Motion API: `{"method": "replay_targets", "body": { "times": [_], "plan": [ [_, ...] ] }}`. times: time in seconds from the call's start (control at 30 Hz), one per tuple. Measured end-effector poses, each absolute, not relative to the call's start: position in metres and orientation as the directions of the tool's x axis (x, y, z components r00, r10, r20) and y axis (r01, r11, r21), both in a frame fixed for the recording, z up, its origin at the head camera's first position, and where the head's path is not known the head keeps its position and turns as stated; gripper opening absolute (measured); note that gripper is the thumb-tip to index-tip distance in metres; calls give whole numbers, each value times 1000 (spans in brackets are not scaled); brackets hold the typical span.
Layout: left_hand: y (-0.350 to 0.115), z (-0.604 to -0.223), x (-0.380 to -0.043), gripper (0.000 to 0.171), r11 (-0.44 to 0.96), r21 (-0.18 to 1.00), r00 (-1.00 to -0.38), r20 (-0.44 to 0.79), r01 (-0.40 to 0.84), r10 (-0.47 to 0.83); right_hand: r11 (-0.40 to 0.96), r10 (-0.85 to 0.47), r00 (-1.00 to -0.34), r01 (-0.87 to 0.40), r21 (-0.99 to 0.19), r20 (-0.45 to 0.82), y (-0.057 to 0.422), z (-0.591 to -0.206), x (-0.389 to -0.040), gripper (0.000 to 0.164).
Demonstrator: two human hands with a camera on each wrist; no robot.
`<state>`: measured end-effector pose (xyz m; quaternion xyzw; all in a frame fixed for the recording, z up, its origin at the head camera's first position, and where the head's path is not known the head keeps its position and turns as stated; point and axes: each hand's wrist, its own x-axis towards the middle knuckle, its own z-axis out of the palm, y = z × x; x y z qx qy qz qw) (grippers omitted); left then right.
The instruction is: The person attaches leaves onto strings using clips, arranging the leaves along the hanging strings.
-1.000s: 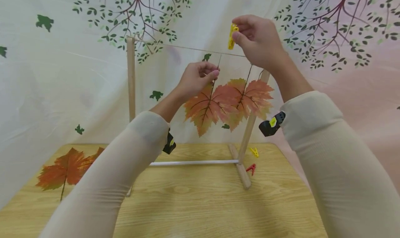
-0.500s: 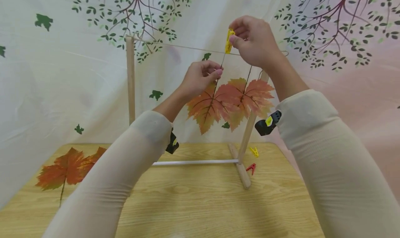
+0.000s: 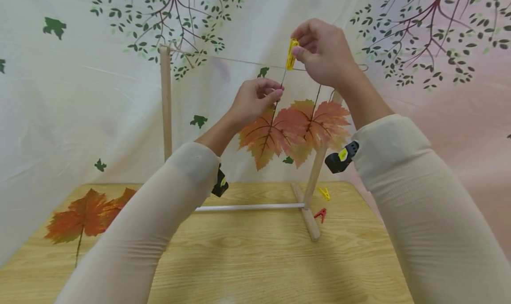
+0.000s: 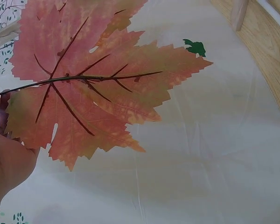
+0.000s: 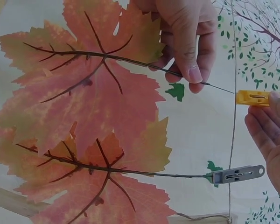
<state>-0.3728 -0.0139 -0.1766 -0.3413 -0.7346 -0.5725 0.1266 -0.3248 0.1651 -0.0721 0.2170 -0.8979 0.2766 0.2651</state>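
Note:
My left hand [image 3: 255,102] pinches the dark stem of an orange-red artificial maple leaf [image 3: 266,135], which hangs blade down below the fingers. In my right hand [image 3: 327,53] a yellow clothespin [image 3: 292,54] is pinched between thumb and fingers, right at the string [image 3: 243,62]. The stem's thin wire tip reaches up to the clothespin's lower end, as the right wrist view shows. Beside it, a second maple leaf [image 3: 329,122] hangs by its stem from a grey clothespin [image 5: 237,174] on the same string. The first leaf partly covers the second.
A wooden post [image 3: 166,104] and another post [image 3: 315,175] carry the string, joined low down by a white rod [image 3: 251,207]. On the table [image 3: 255,268] lie more maple leaves [image 3: 81,217] at left, and a yellow clothespin [image 3: 325,193] and a red clothespin [image 3: 321,215] at right.
The right hand has brought the yellow clothespin left and down onto the string at the stem tip. The left hand and its leaf have shifted slightly right; the last half second shows little motion.

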Motion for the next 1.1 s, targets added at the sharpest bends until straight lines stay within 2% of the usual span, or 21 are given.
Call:
{"method": "replay_targets", "body": {
  "times": [0.6, 1.1],
  "plan": [
    [-9, -174, -371, 23, 110, 744, -727, 591, 659, 350, 773, -262, -758, -536, -339, 598, 165, -74, -323, 32],
    [-3, -172, -370, 25, 124, 718, -717, 634, 685, 289, 767, -247, -781, -519, -378, 573, 167, -79, -326, 33]
  ]
}}
